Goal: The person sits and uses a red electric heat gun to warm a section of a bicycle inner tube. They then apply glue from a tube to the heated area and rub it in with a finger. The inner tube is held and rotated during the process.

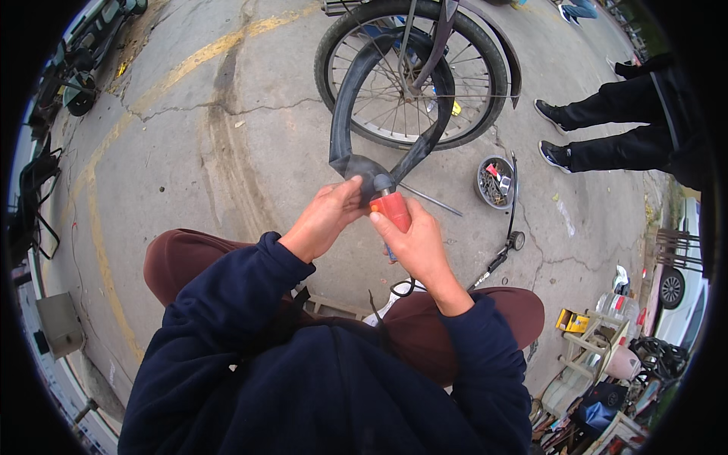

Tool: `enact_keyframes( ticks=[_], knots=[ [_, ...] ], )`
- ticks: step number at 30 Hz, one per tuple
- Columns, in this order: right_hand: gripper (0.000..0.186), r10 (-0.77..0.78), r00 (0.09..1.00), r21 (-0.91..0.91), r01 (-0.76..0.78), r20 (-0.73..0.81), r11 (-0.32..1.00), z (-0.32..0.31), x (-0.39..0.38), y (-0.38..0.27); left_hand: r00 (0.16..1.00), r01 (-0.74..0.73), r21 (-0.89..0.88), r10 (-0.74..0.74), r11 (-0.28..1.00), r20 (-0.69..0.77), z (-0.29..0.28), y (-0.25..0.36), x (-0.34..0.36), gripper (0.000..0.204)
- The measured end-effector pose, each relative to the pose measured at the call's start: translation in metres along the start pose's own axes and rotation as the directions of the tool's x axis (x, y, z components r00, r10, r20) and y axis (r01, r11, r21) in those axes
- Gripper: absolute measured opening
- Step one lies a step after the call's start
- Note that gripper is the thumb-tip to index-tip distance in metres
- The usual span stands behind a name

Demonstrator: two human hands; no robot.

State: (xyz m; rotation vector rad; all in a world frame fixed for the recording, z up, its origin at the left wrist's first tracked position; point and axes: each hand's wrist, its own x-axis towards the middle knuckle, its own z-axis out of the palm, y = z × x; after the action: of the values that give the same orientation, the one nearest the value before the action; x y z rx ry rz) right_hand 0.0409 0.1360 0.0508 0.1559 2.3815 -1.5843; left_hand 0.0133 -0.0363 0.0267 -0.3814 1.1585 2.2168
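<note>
My left hand grips a black inner tube at a wide, flattened section below the front wheel of a bicycle. The tube loops upward over part of that wheel. My right hand is closed round a red hand tool with a blue lower part and a grey, rounded head, held against the tube beside my left fingers. A dark cord hangs below the tool.
A metal bowl of small parts, a rod and a pump with gauge lie ahead. Another person's legs stand at right. A cluttered crate is at lower right, with a white car beyond.
</note>
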Motion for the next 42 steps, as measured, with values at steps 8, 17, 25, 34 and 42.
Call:
enact_keyframes(
  ticks=[8,17,25,34,42],
  knots=[
    [0.041,0.079,0.997,0.011,-0.079,0.013,0.997,-0.006,0.002,-0.004,0.999,0.004,0.019,-0.004,1.000,-0.035,-0.001,-0.003,0.003,0.044],
    [0.040,0.058,0.998,-0.017,-0.058,0.018,0.998,-0.004,0.000,-0.002,0.999,-0.010,0.080,0.013,0.997,-0.032,0.001,-0.003,0.000,0.044],
    [0.041,0.123,0.992,0.080,-0.124,0.027,0.989,-0.007,0.002,-0.004,1.000,-0.028,0.110,0.029,0.994,-0.006,-0.003,-0.007,0.004,0.045],
    [0.039,0.157,0.985,0.222,-0.138,-0.072,0.965,-0.015,-0.002,-0.006,0.995,0.033,-0.120,-0.021,0.992,0.100,-0.010,-0.007,0.009,0.040],
    [0.039,0.116,0.989,0.081,-0.123,0.090,0.989,-0.003,-0.013,-0.007,0.995,0.066,-0.136,-0.055,0.989,0.084,-0.008,-0.006,0.008,0.038]
  ],
)
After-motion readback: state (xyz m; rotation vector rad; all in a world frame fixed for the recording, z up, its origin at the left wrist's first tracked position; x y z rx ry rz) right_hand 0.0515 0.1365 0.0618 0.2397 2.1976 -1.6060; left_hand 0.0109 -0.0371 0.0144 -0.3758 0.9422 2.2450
